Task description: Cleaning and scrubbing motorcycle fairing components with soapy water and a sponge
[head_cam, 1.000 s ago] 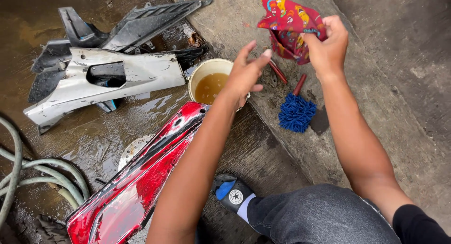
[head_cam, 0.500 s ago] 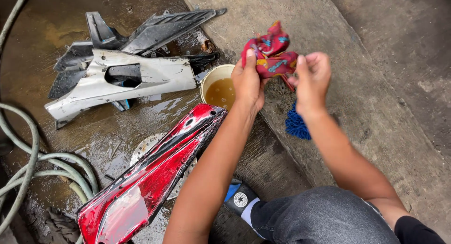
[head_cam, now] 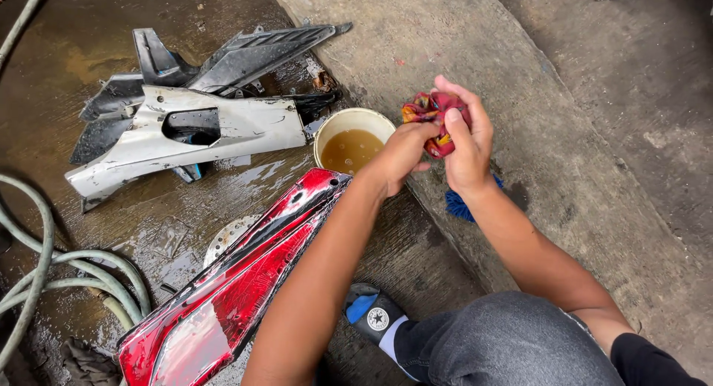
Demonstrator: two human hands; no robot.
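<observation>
A bent knee in grey trousers (head_cam: 512,341) and a dark shoe (head_cam: 371,312) sit nearest. Left of them a glossy red panel (head_cam: 223,297) lies on the wet floor, its long axis running up toward a cream bowl (head_cam: 353,144) of murky water. Just right of the bowl, both hands squeeze a crumpled red cloth (head_cam: 434,115): left hand (head_cam: 401,152) below, right hand (head_cam: 468,144) wrapped over it. A blue brush (head_cam: 457,204) peeks beneath. Beyond the bowl lie white and grey panels (head_cam: 193,126).
</observation>
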